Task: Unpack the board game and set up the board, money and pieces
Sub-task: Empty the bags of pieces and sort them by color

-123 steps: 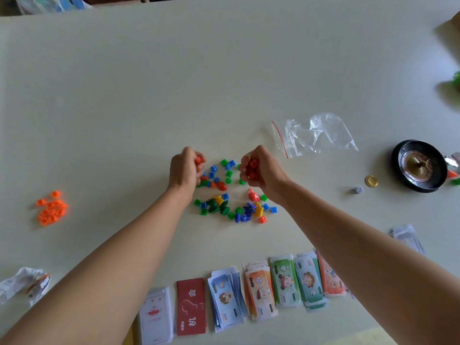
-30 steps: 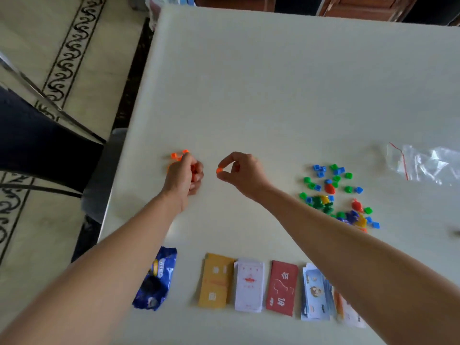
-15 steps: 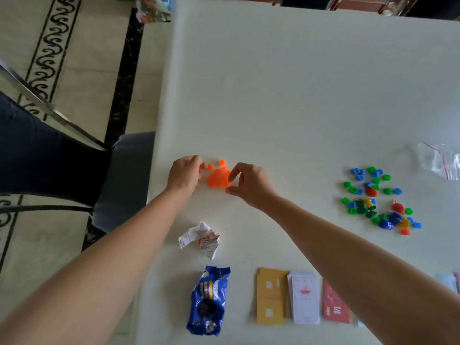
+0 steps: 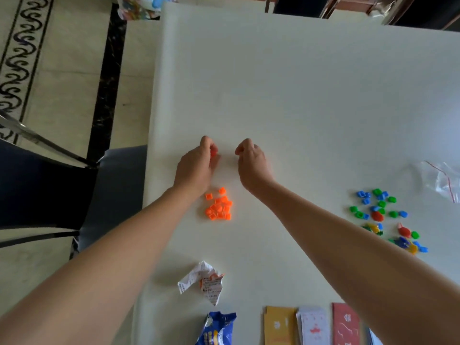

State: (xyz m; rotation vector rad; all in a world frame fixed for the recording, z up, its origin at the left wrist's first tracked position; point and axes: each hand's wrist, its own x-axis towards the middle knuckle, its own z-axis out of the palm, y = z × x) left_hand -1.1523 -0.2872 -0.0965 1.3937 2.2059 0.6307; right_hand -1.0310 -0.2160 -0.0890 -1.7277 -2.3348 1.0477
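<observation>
Both hands have left the orange pile they were touching half a second ago and now hover over the bare table (image 4: 298, 95) just beyond it. The left hand (image 4: 196, 168) is curled round something small and red, most likely a red piece (image 4: 213, 152). The right hand (image 4: 252, 165) has thumb and fingertips drawn together, but I cannot tell whether anything sits between them. The mixed pieces (image 4: 383, 217) lie scattered well apart to the right. The orange pile (image 4: 219, 206) sits near the wrists with neither hand touching it. Orange looks sorted, and a red group is probably starting beyond it. Blue, green and yellow still wait in the scatter.
</observation>
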